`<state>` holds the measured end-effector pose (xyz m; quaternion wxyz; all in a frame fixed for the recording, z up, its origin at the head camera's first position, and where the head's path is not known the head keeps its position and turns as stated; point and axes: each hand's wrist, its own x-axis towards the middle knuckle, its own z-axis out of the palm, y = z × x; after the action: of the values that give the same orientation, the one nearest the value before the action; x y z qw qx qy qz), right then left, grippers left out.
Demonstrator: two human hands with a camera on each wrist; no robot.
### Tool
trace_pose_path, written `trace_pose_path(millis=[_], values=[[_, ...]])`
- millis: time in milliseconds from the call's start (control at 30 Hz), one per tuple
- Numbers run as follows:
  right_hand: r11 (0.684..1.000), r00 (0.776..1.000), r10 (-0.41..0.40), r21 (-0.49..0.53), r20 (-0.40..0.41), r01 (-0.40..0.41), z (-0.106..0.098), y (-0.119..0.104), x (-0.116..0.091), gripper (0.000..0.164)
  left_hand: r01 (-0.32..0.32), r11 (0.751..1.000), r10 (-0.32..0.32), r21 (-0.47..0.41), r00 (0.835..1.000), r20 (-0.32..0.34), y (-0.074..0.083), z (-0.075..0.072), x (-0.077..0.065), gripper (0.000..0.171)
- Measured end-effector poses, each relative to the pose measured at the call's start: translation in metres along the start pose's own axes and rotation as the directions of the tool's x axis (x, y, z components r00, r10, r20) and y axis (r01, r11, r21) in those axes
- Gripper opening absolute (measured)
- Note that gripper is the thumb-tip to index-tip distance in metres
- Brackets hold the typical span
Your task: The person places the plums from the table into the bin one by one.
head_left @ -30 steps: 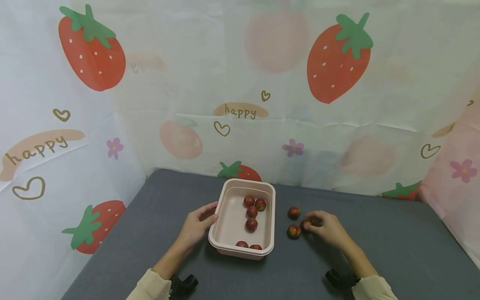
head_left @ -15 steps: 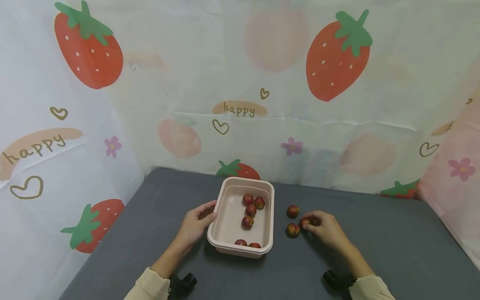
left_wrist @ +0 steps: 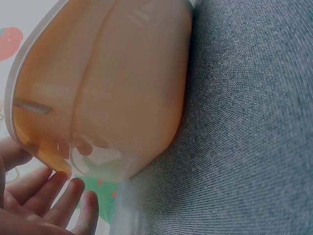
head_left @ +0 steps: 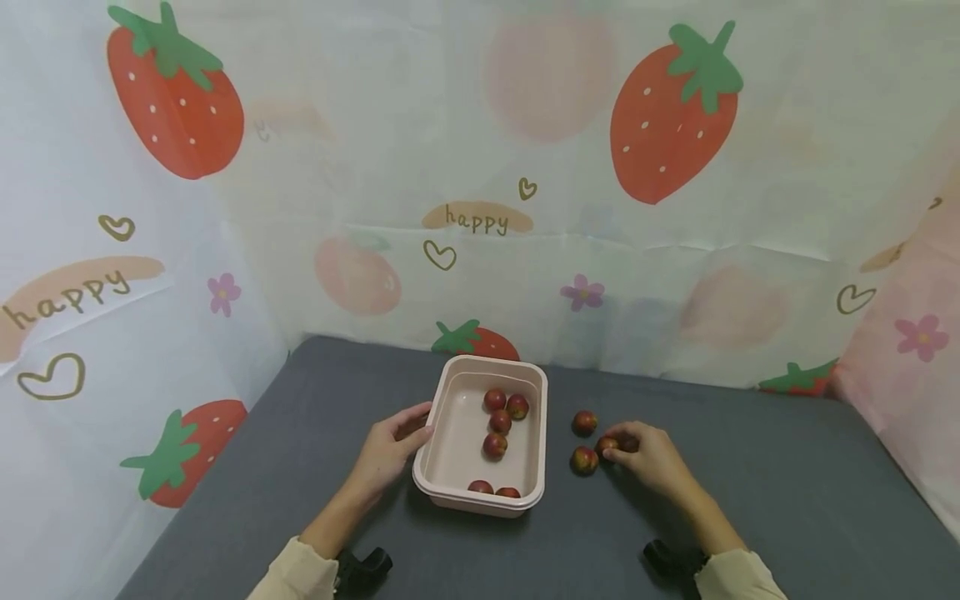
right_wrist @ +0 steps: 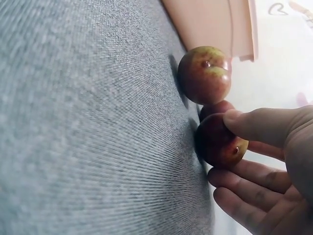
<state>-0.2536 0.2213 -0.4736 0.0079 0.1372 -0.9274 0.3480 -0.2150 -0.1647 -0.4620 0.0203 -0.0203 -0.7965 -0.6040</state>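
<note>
A pale pink plastic box (head_left: 433, 450) stands on the grey cloth in the head view, holding several dark red plums (head_left: 495, 447). At its left side, my left hand (head_left: 390, 450) touches the rim with loosely extended fingers; the left wrist view has the thumb and fingertips (left_wrist: 88, 200) by the box wall. My right hand (head_left: 651, 457) pinches a plum (right_wrist: 215, 142) between thumb and fingers, low at the cloth. Two more plums lie just left of it, a red-yellow one (head_left: 584, 460) nearer and another (head_left: 585, 422) farther back.
A grey cloth (head_left: 750, 467) covers the table. Behind it and along both sides hang white and pink sheets printed with strawberries (head_left: 675, 125). Black wrist straps (head_left: 363, 571) sit at both sleeves.
One plum inside the box has shifted slightly left. The whole head view has moved a little; both hands stay at the same places by the box and the plum.
</note>
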Motion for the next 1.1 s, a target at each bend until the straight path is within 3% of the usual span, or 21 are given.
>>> trace_pose_path(millis=[400, 767, 1100], values=[[1.0, 0.999, -0.008, -0.002, -0.039, 0.008, 0.005, 0.002, -0.001, 0.023, 0.002, 1.0, -0.002, 0.001, 1.0, -0.004, -0.002, 0.0, 0.001, 0.044], [0.998, 1.0, 0.008, 0.057, -0.007, -0.007, 0.001, 0.006, 0.0, 0.026, 0.002, 1.0, -0.002, -0.015, 1.0, 0.002, -0.003, 0.0, 0.001, 0.043], [0.997, 0.998, -0.041, 0.063, -0.051, 0.045, -0.01, -0.013, 0.004, 0.029, 0.01, 1.0, -0.01, -0.014, 1.0, -0.007, -0.003, 0.0, 0.001, 0.044]])
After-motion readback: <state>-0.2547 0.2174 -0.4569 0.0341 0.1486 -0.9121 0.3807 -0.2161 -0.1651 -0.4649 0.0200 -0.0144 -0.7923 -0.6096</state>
